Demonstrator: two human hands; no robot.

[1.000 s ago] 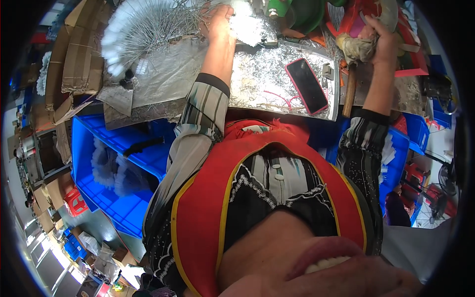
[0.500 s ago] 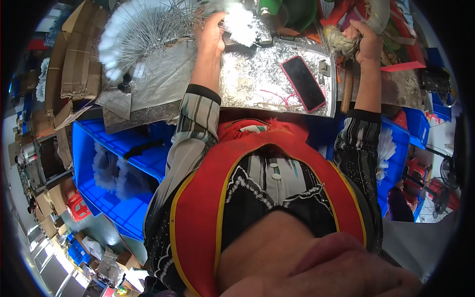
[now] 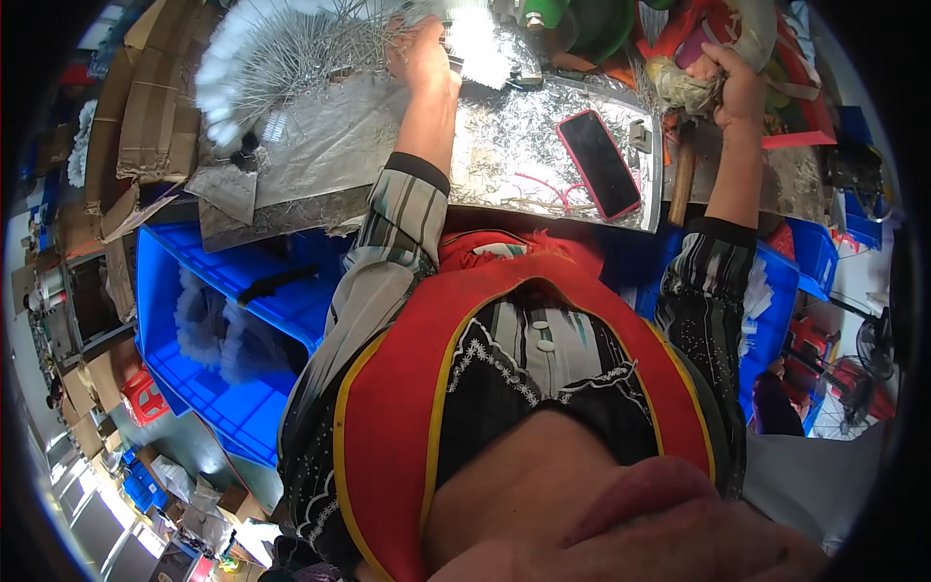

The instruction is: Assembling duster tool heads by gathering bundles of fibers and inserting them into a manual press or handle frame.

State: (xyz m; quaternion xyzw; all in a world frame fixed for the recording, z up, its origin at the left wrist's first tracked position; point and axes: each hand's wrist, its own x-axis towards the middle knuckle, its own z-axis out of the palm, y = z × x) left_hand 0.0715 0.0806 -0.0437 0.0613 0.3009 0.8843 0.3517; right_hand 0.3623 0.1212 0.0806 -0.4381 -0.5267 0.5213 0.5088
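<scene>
The person's left hand (image 3: 427, 63) is at the top of the table, with its fingers bent and partly closed. It is between a big pile of thin wires (image 3: 320, 63) and a bright white brush (image 3: 482, 58). The brush is just to the right of the hand, and it shines so much that its edges are hard to see. The fingertips are hard to see too, so one cannot tell if the hand has hold of the brush.

The right hand (image 3: 740, 89) is bent around the right side of a lumpy knob (image 3: 682, 87) wrapped in pale cloth. It is mostly closed and has hold of the knob. A wooden stick (image 3: 684, 175) hangs down below the knob.

The pile of wires has fluffy white ends that fan out to the left. A green machine (image 3: 601, 34) is at the top, between the two hands. Below it is a shiny silver sheet (image 3: 504, 155), and a black phone (image 3: 598, 165) with a pink edge lies on the sheet, tilted.

The person wears a red apron (image 3: 388, 417) with yellow edges. A blue bin (image 3: 233, 407) with fluffy things in it is low on the left, near brown boxes (image 3: 160, 116).
</scene>
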